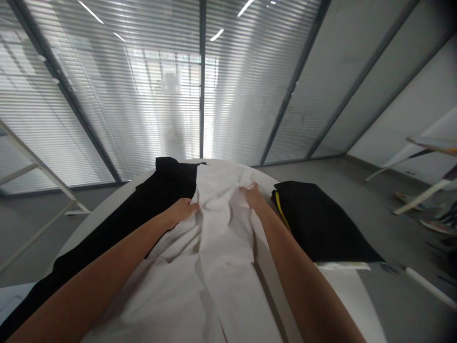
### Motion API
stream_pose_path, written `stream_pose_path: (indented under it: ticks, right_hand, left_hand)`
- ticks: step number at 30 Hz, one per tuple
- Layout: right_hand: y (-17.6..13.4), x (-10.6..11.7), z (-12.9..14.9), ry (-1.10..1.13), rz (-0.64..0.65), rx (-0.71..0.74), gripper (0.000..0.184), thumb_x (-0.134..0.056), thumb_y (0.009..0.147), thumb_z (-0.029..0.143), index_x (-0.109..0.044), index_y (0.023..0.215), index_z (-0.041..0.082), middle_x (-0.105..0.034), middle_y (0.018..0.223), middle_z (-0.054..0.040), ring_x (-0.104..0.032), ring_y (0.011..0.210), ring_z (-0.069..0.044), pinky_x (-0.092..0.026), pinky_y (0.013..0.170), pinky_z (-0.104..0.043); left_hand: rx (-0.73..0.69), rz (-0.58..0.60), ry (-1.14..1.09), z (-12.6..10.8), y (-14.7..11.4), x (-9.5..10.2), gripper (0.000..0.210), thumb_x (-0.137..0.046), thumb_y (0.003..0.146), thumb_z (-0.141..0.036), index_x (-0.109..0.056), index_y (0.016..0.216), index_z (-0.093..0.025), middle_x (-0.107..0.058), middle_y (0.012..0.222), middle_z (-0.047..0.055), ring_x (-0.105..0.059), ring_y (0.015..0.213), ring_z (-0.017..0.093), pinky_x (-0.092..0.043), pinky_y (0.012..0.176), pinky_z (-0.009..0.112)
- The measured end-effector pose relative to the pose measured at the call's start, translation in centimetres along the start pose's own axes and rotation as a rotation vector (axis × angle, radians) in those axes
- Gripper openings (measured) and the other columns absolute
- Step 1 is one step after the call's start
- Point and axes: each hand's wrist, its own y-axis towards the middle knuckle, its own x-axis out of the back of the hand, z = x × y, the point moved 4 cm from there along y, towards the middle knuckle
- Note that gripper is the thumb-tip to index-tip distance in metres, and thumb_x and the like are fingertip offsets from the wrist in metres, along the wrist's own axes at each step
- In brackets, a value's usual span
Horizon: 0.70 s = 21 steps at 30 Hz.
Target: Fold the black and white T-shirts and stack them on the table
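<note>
A white garment (228, 238) lies rumpled along the middle of the round table, its cut not clear from here. My left hand (183, 210) pinches its left edge, fingers closed on the fabric. At the right edge, slightly farther away, my right hand (252, 194) also grips the cloth, making creases between the two hands. Black clothing (143, 200) is spread along the left, partly behind my left forearm. To the right of my right forearm sits a folded black cloth item (321, 221) with a yellow strip along its left side.
The white table (360, 295) has a rounded rim. Behind it stands a glass partition with blinds (243, 95). A pale metal frame (39, 162) is on the left. On the right, a table with angled legs (417, 193) and shoes (442, 226) stand on the grey floor.
</note>
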Motion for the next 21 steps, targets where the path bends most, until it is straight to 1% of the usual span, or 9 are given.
stream_pose_path:
  ticks: [2, 5, 8, 11, 13, 16, 18, 21]
  right_hand:
    - [-2.0, 0.4, 0.2, -0.037, 0.021, -0.017, 0.095, -0.061, 0.076, 0.046, -0.015, 0.15, 0.008, -0.053, 0.134, -0.0235, -0.053, 0.122, -0.035, -0.041, 0.1, -0.045]
    - [-5.2, 1.1, -0.1, -0.103, 0.077, 0.012, 0.1, -0.062, 0.075, 0.046, -0.009, 0.152, 0.011, -0.054, 0.133, -0.0217, -0.054, 0.121, -0.035, -0.042, 0.098, -0.044]
    - [-8.2, 1.8, -1.1, -0.111, 0.122, 0.037, 0.101, -0.065, 0.073, 0.043, -0.01, 0.152, 0.013, -0.059, 0.126, -0.0197, -0.059, 0.113, -0.034, -0.044, 0.094, -0.042]
    - [-10.9, 2.3, -2.0, -0.082, 0.139, 0.063, 0.095, -0.068, 0.071, 0.038, -0.018, 0.15, 0.015, -0.066, 0.109, -0.0147, -0.064, 0.1, -0.031, -0.046, 0.087, -0.039]
    - [-12.4, 2.4, -2.2, -0.057, 0.141, 0.094, 0.088, -0.067, 0.071, 0.033, -0.025, 0.147, 0.017, -0.067, 0.096, -0.0089, -0.065, 0.089, -0.026, -0.047, 0.081, -0.036]
    - [-14.3, 2.0, -2.3, -0.006, 0.191, 0.123, 0.082, -0.065, 0.071, 0.031, -0.028, 0.143, 0.018, -0.064, 0.08, -0.0015, -0.063, 0.074, -0.02, -0.047, 0.069, -0.03]
    - [-15.3, 1.7, -2.2, 0.018, 0.237, 0.13, 0.082, -0.065, 0.072, 0.032, -0.027, 0.143, 0.02, -0.062, 0.078, -0.0001, -0.061, 0.067, -0.017, -0.046, 0.061, -0.027]
    - [-16.3, 1.8, -2.5, 0.034, 0.301, 0.079, 0.088, -0.067, 0.072, 0.034, -0.021, 0.146, 0.022, -0.062, 0.081, -0.0017, -0.059, 0.06, -0.016, -0.045, 0.053, -0.025]
  left_hand:
    - [0.011, 0.048, 0.148, -0.3, -1.5, 0.6, 0.038, -0.061, 0.075, -0.053, -0.066, 0.077, -0.015, -0.069, 0.071, 0.006, -0.061, 0.059, 0.019, -0.04, 0.05, 0.026]
    - [-0.021, 0.109, 0.381, -0.5, -4.1, 1.7, 0.052, -0.06, 0.069, -0.068, -0.061, 0.067, -0.017, -0.063, 0.062, 0.004, -0.056, 0.053, 0.017, -0.034, 0.046, 0.025]
    - [-0.031, 0.148, 0.502, 0.1, -6.8, 2.7, 0.054, -0.061, 0.065, -0.072, -0.059, 0.066, -0.018, -0.06, 0.06, 0.003, -0.053, 0.05, 0.016, -0.033, 0.044, 0.025]
    - [-0.041, 0.153, 0.58, 1.0, -8.9, 3.5, 0.05, -0.064, 0.063, -0.068, -0.058, 0.066, -0.019, -0.059, 0.059, 0.003, -0.053, 0.048, 0.017, -0.033, 0.042, 0.025]
    - [-0.026, 0.161, 0.581, 1.7, -9.8, 3.6, 0.046, -0.066, 0.064, -0.064, -0.058, 0.068, -0.019, -0.06, 0.059, 0.003, -0.053, 0.046, 0.017, -0.034, 0.041, 0.026]
    - [0.001, 0.171, 0.529, 1.9, -10.7, 3.2, 0.041, -0.066, 0.065, -0.059, -0.059, 0.07, -0.018, -0.058, 0.056, 0.003, -0.051, 0.043, 0.016, -0.033, 0.041, 0.026]
    - [-0.003, 0.196, 0.441, 1.5, -11.2, 2.5, 0.039, -0.065, 0.067, -0.057, -0.061, 0.072, -0.018, -0.061, 0.058, 0.003, -0.052, 0.045, 0.017, -0.034, 0.042, 0.026]
    - [0.04, 0.268, 0.195, 1.0, -12.1, 1.3, 0.039, -0.063, 0.07, -0.055, -0.066, 0.085, -0.018, -0.069, 0.075, 0.005, -0.062, 0.059, 0.02, -0.041, 0.049, 0.027]
